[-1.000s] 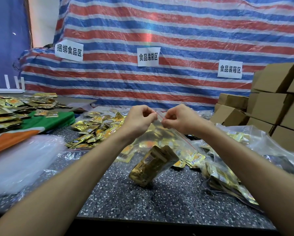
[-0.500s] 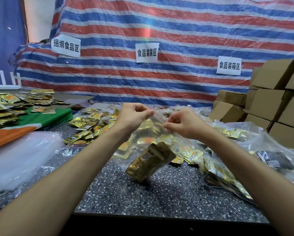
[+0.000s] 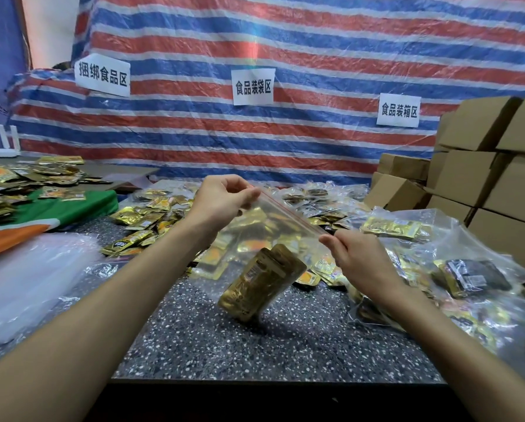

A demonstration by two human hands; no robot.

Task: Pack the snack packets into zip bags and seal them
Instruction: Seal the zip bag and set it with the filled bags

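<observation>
Head view: my left hand [image 3: 221, 199] pinches the upper end of the zip bag [image 3: 281, 222] at its red-lined top, fingers [image 3: 249, 194] clamped on the plastic. My right hand [image 3: 357, 257] pinches the other end of that strip, lower and to the right, fingers [image 3: 328, 239] clamped on it as well. The strip slants taut between my two hands, above the table [image 3: 255, 345]. I cannot tell whether it is pressed closed along its whole run.

A stack of gold snack packets [image 3: 261, 284] hangs tilted in the bottom of the bag, close over the speckled tabletop. Loose gold packets [image 3: 145, 220] lie heaped beyond my left wrist. Filled clear bags [image 3: 456, 269] lie to my right, with cardboard boxes [image 3: 483, 184] stacked behind them. A pile of empty clear bags [image 3: 27, 278] sits at the left, near a green and orange cloth [image 3: 57, 208]. A red, white and blue striped tarp [image 3: 285, 41] hangs at the back, carrying paper signs [image 3: 253, 86].
</observation>
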